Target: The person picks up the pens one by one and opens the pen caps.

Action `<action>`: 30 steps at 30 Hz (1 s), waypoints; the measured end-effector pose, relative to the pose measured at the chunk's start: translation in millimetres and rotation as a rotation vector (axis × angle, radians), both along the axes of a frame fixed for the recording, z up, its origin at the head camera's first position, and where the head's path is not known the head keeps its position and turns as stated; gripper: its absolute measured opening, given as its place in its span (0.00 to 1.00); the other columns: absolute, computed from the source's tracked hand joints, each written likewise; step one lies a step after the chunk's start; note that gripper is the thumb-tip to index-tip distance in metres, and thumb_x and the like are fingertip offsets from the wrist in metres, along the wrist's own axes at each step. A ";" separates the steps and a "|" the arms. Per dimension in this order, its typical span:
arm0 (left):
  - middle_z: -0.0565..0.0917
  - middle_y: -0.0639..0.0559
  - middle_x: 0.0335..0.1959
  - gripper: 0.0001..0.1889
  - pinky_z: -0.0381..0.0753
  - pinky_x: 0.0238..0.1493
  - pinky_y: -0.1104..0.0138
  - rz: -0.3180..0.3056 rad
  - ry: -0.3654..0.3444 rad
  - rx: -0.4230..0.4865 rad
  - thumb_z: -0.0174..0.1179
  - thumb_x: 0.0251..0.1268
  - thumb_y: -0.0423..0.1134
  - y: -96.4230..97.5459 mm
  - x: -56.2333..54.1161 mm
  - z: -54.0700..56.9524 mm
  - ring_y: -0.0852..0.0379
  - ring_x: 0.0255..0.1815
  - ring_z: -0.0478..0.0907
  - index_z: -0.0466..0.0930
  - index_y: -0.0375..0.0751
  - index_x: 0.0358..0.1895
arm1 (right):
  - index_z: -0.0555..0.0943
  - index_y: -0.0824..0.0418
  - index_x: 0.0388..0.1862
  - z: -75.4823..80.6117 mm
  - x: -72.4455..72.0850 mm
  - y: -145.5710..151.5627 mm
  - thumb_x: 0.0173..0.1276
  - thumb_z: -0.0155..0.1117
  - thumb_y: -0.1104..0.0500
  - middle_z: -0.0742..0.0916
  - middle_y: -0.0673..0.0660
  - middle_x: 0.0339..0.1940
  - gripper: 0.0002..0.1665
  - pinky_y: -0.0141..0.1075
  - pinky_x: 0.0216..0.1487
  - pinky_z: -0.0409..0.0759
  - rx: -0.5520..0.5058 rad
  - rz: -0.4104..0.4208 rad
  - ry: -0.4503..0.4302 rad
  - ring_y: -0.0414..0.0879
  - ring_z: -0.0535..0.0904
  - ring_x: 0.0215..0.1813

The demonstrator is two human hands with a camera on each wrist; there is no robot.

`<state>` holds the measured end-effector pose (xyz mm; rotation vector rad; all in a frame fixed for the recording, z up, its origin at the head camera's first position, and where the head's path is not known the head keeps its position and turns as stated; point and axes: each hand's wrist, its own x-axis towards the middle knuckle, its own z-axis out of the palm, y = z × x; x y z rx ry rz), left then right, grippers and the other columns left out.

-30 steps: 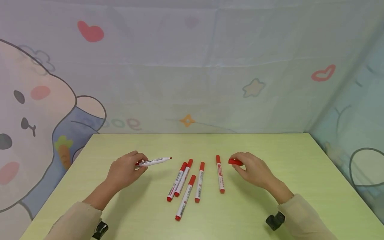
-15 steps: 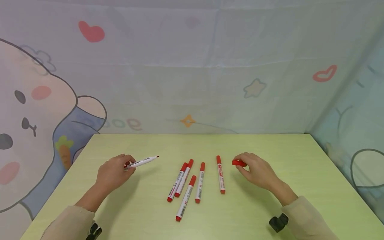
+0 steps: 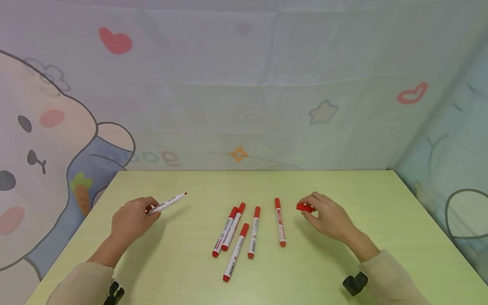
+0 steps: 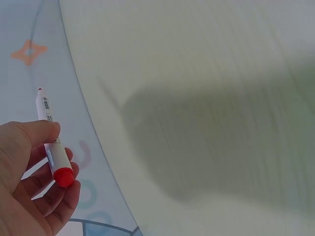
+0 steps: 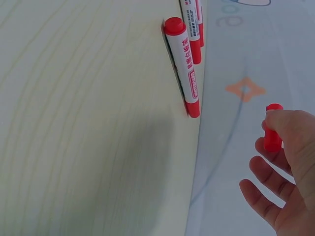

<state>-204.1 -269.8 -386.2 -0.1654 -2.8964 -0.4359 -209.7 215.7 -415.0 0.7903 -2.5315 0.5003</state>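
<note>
My left hand pinches an uncapped whiteboard marker above the left part of the table. Its red writing tip points away, up and to the right; in the left wrist view the marker's red end lies by the curled fingers. My right hand holds a red marker cap between thumb and index finger, the other fingers loosely bent. Just left of that hand lies a capped marker with red print, also seen in the right wrist view as a white marker.
Several capped red-and-white markers lie mid-table: one nearest the front, one marker right of it, and two side by side, including the left marker. A printed cloth hangs behind the pale table.
My left hand has drawn left with the uncapped marker, its tip now angled further upward. My right hand has shifted slightly right with the cap. The markers on the table lie as before.
</note>
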 end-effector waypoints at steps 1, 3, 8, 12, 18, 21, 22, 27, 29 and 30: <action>0.81 0.52 0.26 0.09 0.62 0.14 0.65 0.007 -0.005 0.001 0.63 0.53 0.41 -1.8 0.0 -0.1 0.60 0.17 0.68 0.81 0.44 0.37 | 0.80 0.54 0.39 0.0 0.0 0.3 0.51 0.72 0.62 0.80 0.46 0.32 0.16 0.32 0.32 0.78 -0.002 -0.001 0.000 0.38 0.76 0.33; 0.81 0.52 0.26 0.09 0.62 0.14 0.65 0.025 -0.018 0.006 0.62 0.53 0.41 -5.4 -0.3 -0.4 0.59 0.17 0.68 0.81 0.44 0.37 | 0.80 0.54 0.39 -0.1 -0.1 0.9 0.51 0.72 0.62 0.81 0.46 0.32 0.16 0.32 0.32 0.78 0.000 -0.003 0.001 0.38 0.76 0.33; 0.81 0.53 0.26 0.10 0.63 0.14 0.64 0.080 -0.055 0.014 0.62 0.54 0.43 -15.2 -0.8 -2.2 0.58 0.18 0.69 0.81 0.44 0.39 | 0.80 0.55 0.39 -0.7 -0.3 2.1 0.51 0.72 0.62 0.81 0.47 0.32 0.15 0.32 0.32 0.77 0.006 -0.006 -0.001 0.38 0.75 0.32; 0.81 0.52 0.26 0.11 0.63 0.14 0.63 0.120 -0.070 0.022 0.60 0.55 0.44 -23.2 0.2 -4.4 0.57 0.18 0.70 0.81 0.43 0.40 | 0.80 0.55 0.39 -1.2 -0.3 3.1 0.51 0.72 0.61 0.81 0.46 0.31 0.15 0.32 0.32 0.77 0.010 -0.011 -0.003 0.37 0.74 0.31; 0.81 0.50 0.26 0.13 0.63 0.14 0.62 0.164 -0.091 0.036 0.59 0.56 0.44 -33.7 2.1 -7.4 0.55 0.18 0.70 0.80 0.42 0.41 | 0.80 0.55 0.39 -1.7 -0.2 3.6 0.51 0.72 0.62 0.80 0.46 0.31 0.15 0.32 0.32 0.77 0.002 -0.006 0.007 0.37 0.75 0.31; 0.81 0.48 0.28 0.13 0.64 0.14 0.62 0.180 -0.108 0.042 0.58 0.56 0.44 -37.9 2.7 -7.8 0.54 0.19 0.71 0.80 0.40 0.42 | 0.80 0.55 0.39 -1.8 -0.2 3.6 0.50 0.72 0.62 0.81 0.47 0.31 0.15 0.32 0.32 0.78 -0.003 -0.005 0.005 0.38 0.75 0.32; 0.81 0.47 0.28 0.14 0.64 0.14 0.61 0.185 -0.115 0.044 0.59 0.56 0.44 -39.2 2.8 -7.9 0.53 0.20 0.71 0.80 0.40 0.42 | 0.80 0.55 0.38 -1.8 -0.3 3.7 0.50 0.72 0.62 0.81 0.47 0.31 0.16 0.32 0.32 0.78 -0.007 -0.006 0.003 0.38 0.76 0.32; 0.82 0.42 0.31 0.15 0.65 0.15 0.61 0.218 -0.139 0.055 0.59 0.56 0.44 -47.9 1.5 -12.4 0.50 0.22 0.73 0.80 0.38 0.42 | 0.80 0.55 0.38 -1.9 -1.5 5.4 0.50 0.72 0.63 0.81 0.47 0.32 0.15 0.32 0.32 0.78 -0.023 -0.011 0.003 0.38 0.76 0.32; 0.82 0.41 0.32 0.15 0.66 0.16 0.60 0.233 -0.156 0.062 0.58 0.56 0.44 -50.9 1.4 -14.4 0.50 0.23 0.73 0.79 0.37 0.43 | 0.80 0.55 0.38 -1.6 -2.0 6.0 0.50 0.73 0.63 0.81 0.47 0.32 0.16 0.32 0.32 0.78 -0.026 -0.009 0.011 0.39 0.77 0.32; 0.82 0.41 0.33 0.16 0.66 0.16 0.60 0.239 -0.166 0.062 0.58 0.56 0.43 -51.9 1.8 -14.8 0.50 0.23 0.73 0.79 0.36 0.43 | 0.80 0.55 0.38 -1.6 -2.2 6.3 0.50 0.73 0.63 0.81 0.47 0.32 0.16 0.32 0.32 0.78 -0.026 -0.010 0.012 0.39 0.77 0.32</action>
